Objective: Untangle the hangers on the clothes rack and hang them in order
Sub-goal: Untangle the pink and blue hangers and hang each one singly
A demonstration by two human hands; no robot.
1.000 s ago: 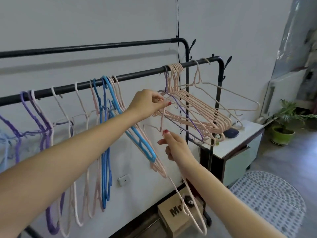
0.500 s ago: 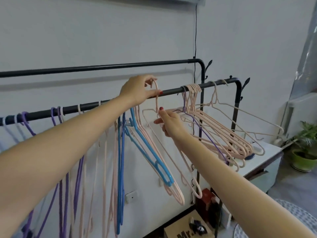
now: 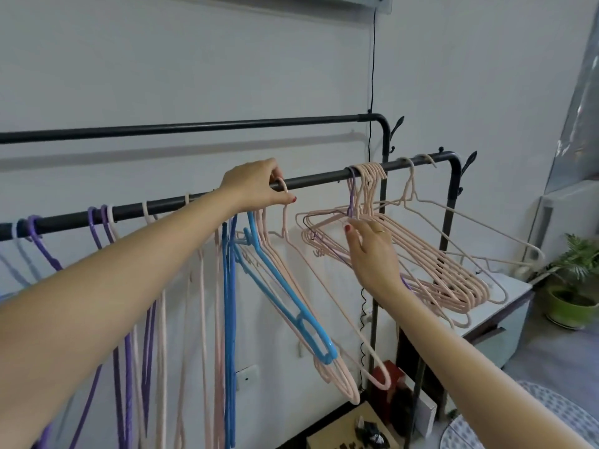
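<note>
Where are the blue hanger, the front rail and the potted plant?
blue hanger [image 3: 285, 294]: head view, on its sloping arm.
front rail [image 3: 317, 180]: head view, bare stretch between the hands.
potted plant [image 3: 565, 307]: head view, on the green pot's wall.

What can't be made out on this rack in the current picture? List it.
- Left end of the front rail: cut off by the frame edge, head view.
- Lower purple hangers: hidden behind the left forearm.
- Right hand grip on the pink hanger bunch: fingertips face away, contact unclear.
- Cardboard box: cropped at the bottom.
</note>
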